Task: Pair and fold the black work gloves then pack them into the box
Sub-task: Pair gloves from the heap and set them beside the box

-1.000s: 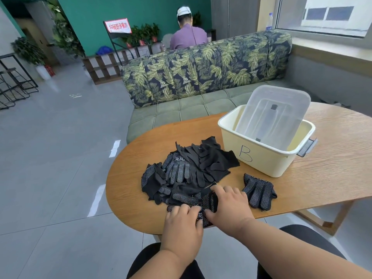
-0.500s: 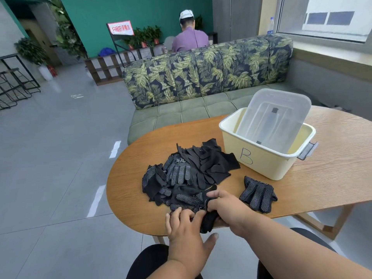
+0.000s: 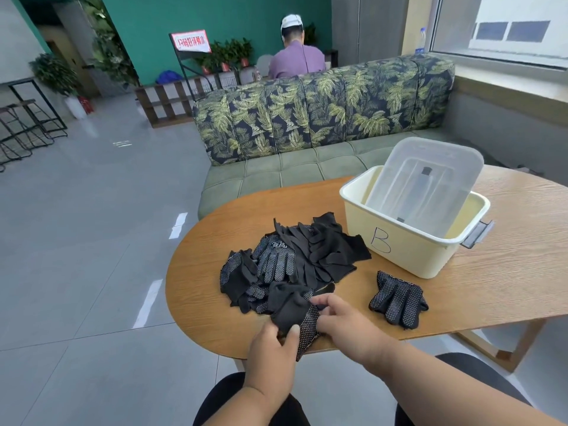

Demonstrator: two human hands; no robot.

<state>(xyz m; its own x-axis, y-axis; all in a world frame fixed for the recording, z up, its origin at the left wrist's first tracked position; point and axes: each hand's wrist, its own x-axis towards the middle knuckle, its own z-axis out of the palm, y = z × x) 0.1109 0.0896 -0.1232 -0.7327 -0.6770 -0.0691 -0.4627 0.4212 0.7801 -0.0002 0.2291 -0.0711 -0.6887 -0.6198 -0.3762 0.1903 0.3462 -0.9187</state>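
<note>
While the heap of loose black gloves [image 3: 295,262] lies in the middle of the wooden table [image 3: 507,272], the head view, the only one, shows both hands working one glove pair [image 3: 296,315] at the near table edge. The left hand [image 3: 273,348] pinches the near end of it between thumb and curled fingers; the right hand [image 3: 341,321] grips its right side, fingers bent onto the fabric. Part of the pair overhangs the edge. A dotted glove bundle [image 3: 398,299] sits apart to the right, near the cream box [image 3: 408,250] marked B, whose clear lid [image 3: 424,182] leans inside it. Judgement: knit fabric, light and limp, no stiffness; grip dots should resist slipping. Best held at cuff and fingertips, layers pinched together, or the fold springs open.
</note>
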